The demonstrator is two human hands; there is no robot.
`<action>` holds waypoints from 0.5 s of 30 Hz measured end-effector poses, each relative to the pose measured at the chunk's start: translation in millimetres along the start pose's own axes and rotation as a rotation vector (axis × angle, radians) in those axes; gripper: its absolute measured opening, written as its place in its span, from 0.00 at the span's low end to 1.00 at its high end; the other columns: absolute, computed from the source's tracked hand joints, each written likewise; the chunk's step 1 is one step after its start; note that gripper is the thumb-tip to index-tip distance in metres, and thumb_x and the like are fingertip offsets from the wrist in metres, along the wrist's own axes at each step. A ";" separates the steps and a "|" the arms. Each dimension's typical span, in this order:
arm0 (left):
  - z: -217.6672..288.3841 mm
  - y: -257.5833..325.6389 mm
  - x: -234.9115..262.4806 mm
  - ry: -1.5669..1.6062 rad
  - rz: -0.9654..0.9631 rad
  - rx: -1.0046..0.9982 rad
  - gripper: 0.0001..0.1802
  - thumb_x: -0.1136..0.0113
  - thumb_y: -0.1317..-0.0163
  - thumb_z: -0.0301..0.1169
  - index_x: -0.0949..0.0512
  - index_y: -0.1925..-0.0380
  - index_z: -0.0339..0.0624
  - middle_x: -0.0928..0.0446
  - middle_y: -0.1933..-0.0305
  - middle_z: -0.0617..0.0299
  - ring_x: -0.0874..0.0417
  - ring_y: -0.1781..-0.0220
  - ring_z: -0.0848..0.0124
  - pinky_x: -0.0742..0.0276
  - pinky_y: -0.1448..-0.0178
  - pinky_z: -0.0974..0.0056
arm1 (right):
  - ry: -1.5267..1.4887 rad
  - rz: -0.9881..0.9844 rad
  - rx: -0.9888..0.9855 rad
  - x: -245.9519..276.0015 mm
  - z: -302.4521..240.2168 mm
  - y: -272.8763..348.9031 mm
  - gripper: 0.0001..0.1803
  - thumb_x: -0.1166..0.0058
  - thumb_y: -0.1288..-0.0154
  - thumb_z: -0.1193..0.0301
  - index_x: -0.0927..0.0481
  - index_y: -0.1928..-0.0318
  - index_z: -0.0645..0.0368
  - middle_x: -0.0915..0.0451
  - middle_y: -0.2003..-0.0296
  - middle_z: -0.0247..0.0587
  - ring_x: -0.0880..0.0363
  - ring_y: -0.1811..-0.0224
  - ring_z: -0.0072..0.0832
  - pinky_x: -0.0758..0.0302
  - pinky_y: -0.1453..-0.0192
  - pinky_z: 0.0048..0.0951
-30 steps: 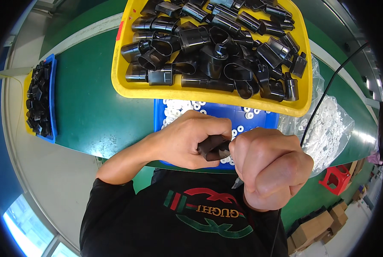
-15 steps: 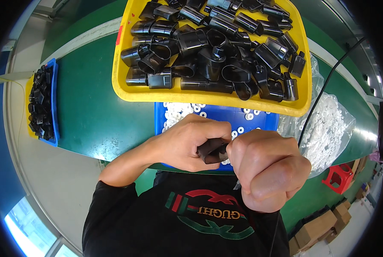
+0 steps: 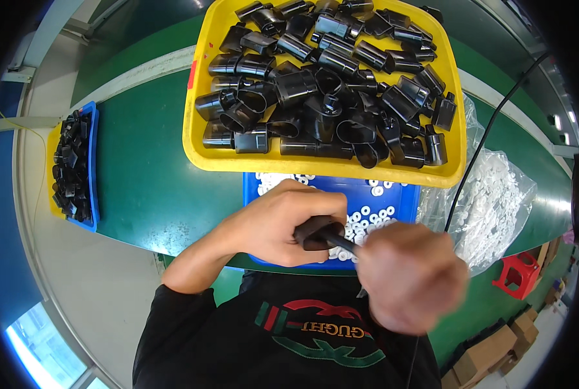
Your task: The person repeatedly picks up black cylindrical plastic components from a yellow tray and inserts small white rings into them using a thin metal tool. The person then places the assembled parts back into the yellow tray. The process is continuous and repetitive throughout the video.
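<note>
Left hand (image 3: 276, 223) clasps a hollow black plastic piece (image 3: 310, 235), seemingly mid-work, right hand (image 3: 412, 279) a dark rod (image 3: 343, 242); yellow plastic tray (image 3: 328, 170) at twelve o'clock holds many more.

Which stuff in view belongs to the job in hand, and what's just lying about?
Job, apparently:
black part, in left hand
dark rod, in right hand
yellow tray of black parts
white rings in blue tray
bagged white pieces

Lying about, apparently:
red stool
cardboard boxes

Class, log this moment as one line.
left hand: grips black hollow part | right hand: blurred, holds dark rod | nearby: white rings, blue tray, yellow tray
</note>
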State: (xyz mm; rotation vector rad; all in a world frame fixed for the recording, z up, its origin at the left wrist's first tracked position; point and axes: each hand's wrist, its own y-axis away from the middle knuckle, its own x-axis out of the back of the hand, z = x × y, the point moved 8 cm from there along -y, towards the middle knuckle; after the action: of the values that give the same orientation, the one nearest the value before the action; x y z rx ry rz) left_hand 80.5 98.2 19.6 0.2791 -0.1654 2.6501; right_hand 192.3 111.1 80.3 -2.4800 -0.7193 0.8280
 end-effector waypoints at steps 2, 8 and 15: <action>-0.7 5.3 8.4 0.042 0.024 0.062 0.11 0.37 0.60 0.23 0.26 0.74 0.40 0.29 0.78 0.61 0.27 0.79 0.65 0.34 0.73 0.65 | 0.063 0.056 0.021 4.8 -13.4 -4.6 0.06 0.47 0.57 0.83 0.29 0.81 0.59 0.35 0.83 0.32 0.37 0.85 0.25 0.43 0.82 0.25; 4.0 10.8 21.6 -0.004 0.122 0.024 0.13 0.37 0.60 0.22 0.25 0.70 0.41 0.25 0.77 0.62 0.23 0.77 0.65 0.30 0.71 0.66 | 0.590 0.060 -0.050 27.6 -41.1 -2.1 0.06 0.47 0.55 0.82 0.28 0.77 0.58 0.33 0.81 0.31 0.32 0.83 0.27 0.33 0.79 0.24; 27.8 9.9 50.8 -0.037 0.270 0.048 0.25 0.35 0.51 0.44 0.26 0.59 0.37 0.25 0.69 0.57 0.23 0.70 0.65 0.28 0.64 0.65 | 1.380 -0.625 -0.137 14.4 44.5 29.1 0.06 0.43 0.55 0.74 0.22 0.72 0.56 0.29 0.77 0.36 0.23 0.78 0.28 0.27 0.78 0.29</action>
State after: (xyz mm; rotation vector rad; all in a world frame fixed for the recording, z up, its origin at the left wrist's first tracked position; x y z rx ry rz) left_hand 36.4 107.2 57.3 0.3431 -0.1617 2.9206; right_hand 183.3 107.2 26.1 -2.0079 -0.8464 -1.0882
